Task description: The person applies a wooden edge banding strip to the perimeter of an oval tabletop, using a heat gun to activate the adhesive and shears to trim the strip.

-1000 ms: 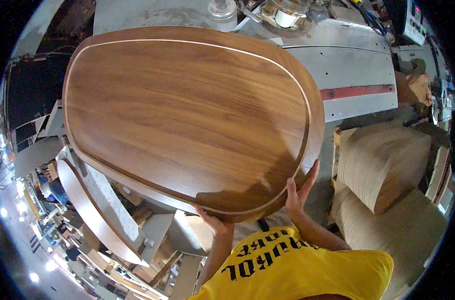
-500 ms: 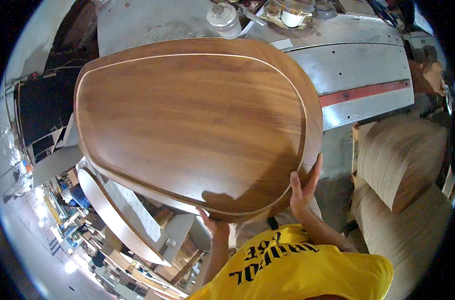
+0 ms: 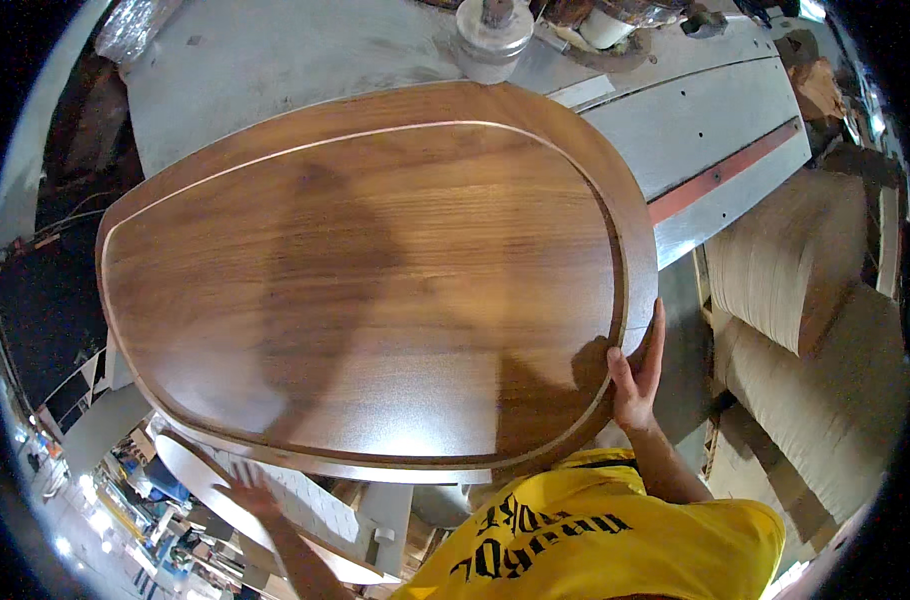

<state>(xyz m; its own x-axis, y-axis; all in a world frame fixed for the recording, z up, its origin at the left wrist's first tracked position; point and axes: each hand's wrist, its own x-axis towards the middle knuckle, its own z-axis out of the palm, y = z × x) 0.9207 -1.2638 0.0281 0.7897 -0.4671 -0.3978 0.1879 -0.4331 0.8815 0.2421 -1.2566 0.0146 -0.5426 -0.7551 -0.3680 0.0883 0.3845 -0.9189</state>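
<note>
A large oval-ended brown wooden panel (image 3: pixel 375 300), with a raised rim and a pale line running round its inside, lies over the grey metal table in front of me. My right hand (image 3: pixel 635 390) grips the panel's rim at its lower right, thumb on top and fingers along the outer edge. Away from the panel, my left hand (image 3: pixel 250 492) is open with its fingers spread. It hovers by the panel's near edge, over a curved white-edged board (image 3: pixel 205 482) standing below.
The metal table (image 3: pixel 305 60) bears a red strip (image 3: pixel 725 170) at the right. A clear jar (image 3: pixel 493 35) stands against the panel's far edge. Stacked curved veneer sheets (image 3: pixel 805 350) stand at the right. Crumpled clear plastic (image 3: pixel 135 30) lies far left.
My left hand has let go of the panel's near edge and moved left, fingers spread. The panel appears shifted left and slightly turned, with my right hand still on its rim.
</note>
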